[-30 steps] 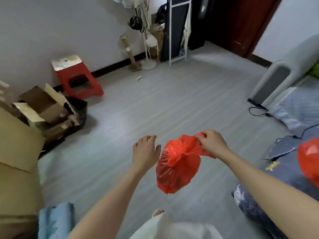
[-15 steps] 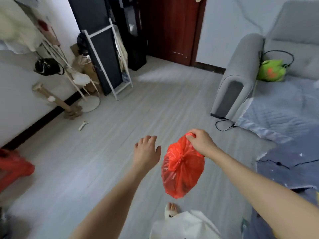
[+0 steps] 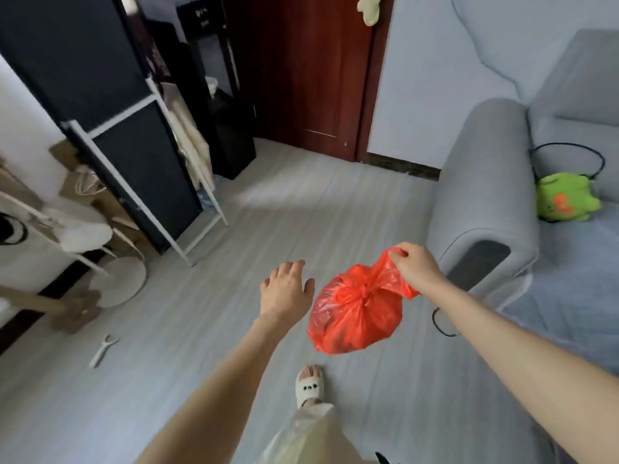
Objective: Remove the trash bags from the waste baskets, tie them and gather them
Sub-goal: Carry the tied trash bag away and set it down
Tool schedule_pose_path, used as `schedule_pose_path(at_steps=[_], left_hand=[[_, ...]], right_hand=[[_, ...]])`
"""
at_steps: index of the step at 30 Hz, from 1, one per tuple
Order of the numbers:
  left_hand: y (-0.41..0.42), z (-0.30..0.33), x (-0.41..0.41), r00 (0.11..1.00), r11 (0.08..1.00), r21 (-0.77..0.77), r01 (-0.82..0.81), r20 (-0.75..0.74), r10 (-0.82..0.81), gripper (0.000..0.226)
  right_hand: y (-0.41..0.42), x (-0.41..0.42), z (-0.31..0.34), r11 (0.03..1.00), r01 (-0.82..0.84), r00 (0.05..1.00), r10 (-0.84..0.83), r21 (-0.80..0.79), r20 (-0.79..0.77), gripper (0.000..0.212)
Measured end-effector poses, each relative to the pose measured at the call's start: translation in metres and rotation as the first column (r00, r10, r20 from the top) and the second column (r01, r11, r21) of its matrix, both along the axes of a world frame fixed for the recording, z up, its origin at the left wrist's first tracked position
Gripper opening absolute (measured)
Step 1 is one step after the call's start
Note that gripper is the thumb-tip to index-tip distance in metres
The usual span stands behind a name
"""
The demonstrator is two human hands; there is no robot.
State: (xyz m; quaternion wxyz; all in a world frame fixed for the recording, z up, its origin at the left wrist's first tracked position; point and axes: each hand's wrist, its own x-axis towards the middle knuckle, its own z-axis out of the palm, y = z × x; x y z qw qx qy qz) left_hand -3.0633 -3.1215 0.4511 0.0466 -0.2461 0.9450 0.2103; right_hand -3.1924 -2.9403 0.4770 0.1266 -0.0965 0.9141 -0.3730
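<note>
The right hand [image 3: 416,266] pinches a handle loop of the knotted red trash bag [image 3: 356,313], which hangs in the air above the grey floor [image 3: 207,329], near the grey sofa [image 3: 485,182] on the right. The left hand [image 3: 286,289] hovers just left of the bag, fingers spread wide, holding nothing. A slippered foot [image 3: 310,385] stands below. What the bag holds looks dark, though I cannot make it out.

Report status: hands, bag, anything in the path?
Right hand grip on the red bag's handle; left hand open, empty. Red trash bag tied, hanging above the floor. Path ahead open; sofa to the right.
</note>
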Motion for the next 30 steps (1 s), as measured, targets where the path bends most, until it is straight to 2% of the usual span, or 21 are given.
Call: schedule_pose_path(at_steps=[5,9,12,15,21,23,25,30], left_hand=[[-0.063,0.021,-0.174,0.995,0.995,0.015,0.096,-0.022,-0.096,0.048],[-0.085,0.019,-0.314,0.974,0.974,0.03,0.225,-0.024,-0.224,0.048],[-0.097,0.011,-0.4,0.961,0.961,0.023,0.275,-0.045,-0.274,0.048],[-0.109,-0.003,-0.504,0.952,0.952,0.018,0.306,-0.026,-0.305,0.049],[-0.132,0.005,-0.686,0.932,0.933,-0.032,0.359,-0.04,-0.36,0.047],[-0.137,0.009,-0.738,0.925,0.927,-0.053,0.372,-0.069,-0.375,0.047],[-0.141,0.008,-0.786,0.914,0.917,-0.086,0.39,-0.088,-0.397,0.048],[-0.148,-0.013,-0.928,0.858,0.856,-0.137,0.498,-0.064,-0.51,0.057]], right_hand=[[-0.053,-0.141,0.023,0.995,0.099,0.995,-0.098,-0.021,0.022,0.024],[-0.073,-0.253,0.027,0.996,0.087,0.996,-0.087,0.029,-0.019,0.02],[-0.085,-0.331,0.019,0.995,0.023,0.998,-0.018,0.096,-0.054,0.02],[-0.098,-0.431,0.0,0.988,0.038,0.998,-0.031,0.15,-0.046,0.022],[-0.112,-0.601,-0.019,0.972,0.223,0.964,-0.232,0.076,0.131,0.025],[-0.115,-0.648,-0.018,0.946,0.317,0.93,-0.323,0.06,0.174,0.025],[-0.116,-0.698,-0.018,0.898,0.44,0.885,-0.43,-0.02,0.178,0.024],[-0.116,-0.826,-0.036,0.688,0.709,0.701,-0.663,-0.155,0.261,0.024]])
